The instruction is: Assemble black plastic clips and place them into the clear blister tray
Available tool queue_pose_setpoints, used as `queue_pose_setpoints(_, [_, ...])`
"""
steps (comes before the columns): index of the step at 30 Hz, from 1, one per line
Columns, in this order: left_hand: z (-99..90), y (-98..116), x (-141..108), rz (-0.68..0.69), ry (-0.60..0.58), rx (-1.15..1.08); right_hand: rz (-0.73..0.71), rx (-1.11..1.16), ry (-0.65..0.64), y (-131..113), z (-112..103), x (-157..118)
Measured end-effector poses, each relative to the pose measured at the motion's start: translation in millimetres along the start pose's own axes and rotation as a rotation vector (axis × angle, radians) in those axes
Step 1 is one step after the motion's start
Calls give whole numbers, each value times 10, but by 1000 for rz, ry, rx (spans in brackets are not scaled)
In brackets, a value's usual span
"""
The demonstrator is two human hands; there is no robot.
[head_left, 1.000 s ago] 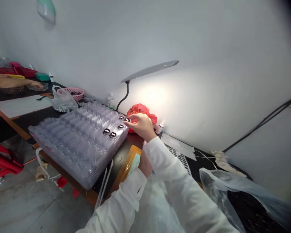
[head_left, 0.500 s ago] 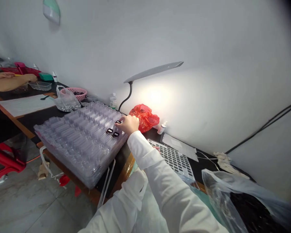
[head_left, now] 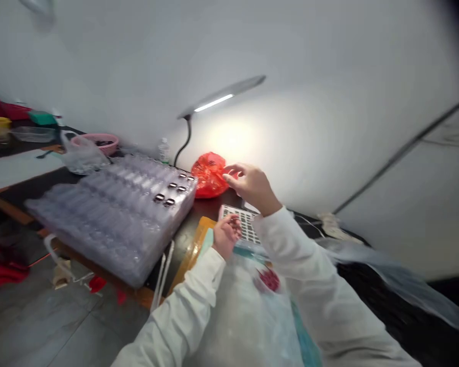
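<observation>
My right hand (head_left: 252, 186) is raised in front of the red plastic bag (head_left: 208, 178), thumb and fingers apart with nothing visible between them. Lower down, beside the white sheet with rows of dark rectangles (head_left: 247, 221), my left hand (head_left: 226, 237) is turned palm up with its fingers curled in. Whatever it may hold is too blurred to make out. To the left lies a thick stack of clear plastic blister trays (head_left: 110, 214). Several small black pieces with pale centres (head_left: 169, 202) sit in compartments at its right end.
A desk lamp (head_left: 224, 97) arches over the table's back. Behind the trays stand a clear bottle (head_left: 163, 150), a pink basket (head_left: 107, 144) and a white plastic bag (head_left: 82, 155). A large bag of dark material (head_left: 382, 290) is at the right.
My right hand has left the trays and moved right, past the red bag. My left hand, mostly hidden before, now shows. More black pieces are visible on the trays. The view has turned right.
</observation>
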State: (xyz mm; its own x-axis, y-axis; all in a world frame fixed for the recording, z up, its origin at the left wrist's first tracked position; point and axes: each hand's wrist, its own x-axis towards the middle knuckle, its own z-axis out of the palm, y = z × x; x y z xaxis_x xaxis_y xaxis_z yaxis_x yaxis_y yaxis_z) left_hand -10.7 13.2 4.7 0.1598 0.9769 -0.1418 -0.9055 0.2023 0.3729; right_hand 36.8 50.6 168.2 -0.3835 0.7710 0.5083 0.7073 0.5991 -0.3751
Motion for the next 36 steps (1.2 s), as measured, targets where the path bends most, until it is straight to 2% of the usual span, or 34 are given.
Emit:
queue_pose_setpoints(2, [2, -45, -32, -15, -12, -6, 41, -9, 41, 343, -407, -377])
queue_pose_setpoints(4, [0, -73, -43, -34, -42, -7, 160, -73, 66, 707, -796, -825])
queue_pose_setpoints(7, [-11, -101, -22, -45, -94, 12, 437, -247, 97, 1255, -1318, -1584])
queue_pose_setpoints(9, [-18, -123, -19, -6, -147, 102, 627, -369, 38, 1565, -1577, -2097])
queue_pose_setpoints(10, [-20, -136, -26, 8, -166, 132, 679, -423, -54, 1691, -1662, -2332])
queue_pose_setpoints(12, [-19, -166, -49, 17, -199, 186, 718, -455, -131, 1878, -1731, -2722])
queue_pose_setpoints(15, [-6, -211, -89, 11, -252, 267, 697, -519, -181, 2027, -1616, -3051])
queue_pose_setpoints(17, [6, -236, -110, 4, -279, 316, 658, -576, -186, 2078, -1472, -3115])
queue_pose_setpoints(21, [25, -266, -131, 2, -279, 355, 605, -691, -156, 2151, -1244, -3054])
queue_pose_setpoints(28, [12, -305, -119, 36, -276, 397, 561, -773, -90, 2173, -1151, -2941])
queue_pose_setpoints(30, [13, -317, -116, 53, -257, 415, 539, -776, -33, 2117, -1154, -2890])
queue_pose_setpoints(32, [18, -327, -116, 72, -241, 444, 485, -761, 86, 2006, -1137, -2789])
queue_pose_setpoints(34, [30, -340, -122, 95, -227, 479, 392, -692, 228, 1825, -1069, -2632])
queue_pose_setpoints(36, [49, -360, -135, 116, -215, 519, 294, -559, 288, 1583, -927, -2437])
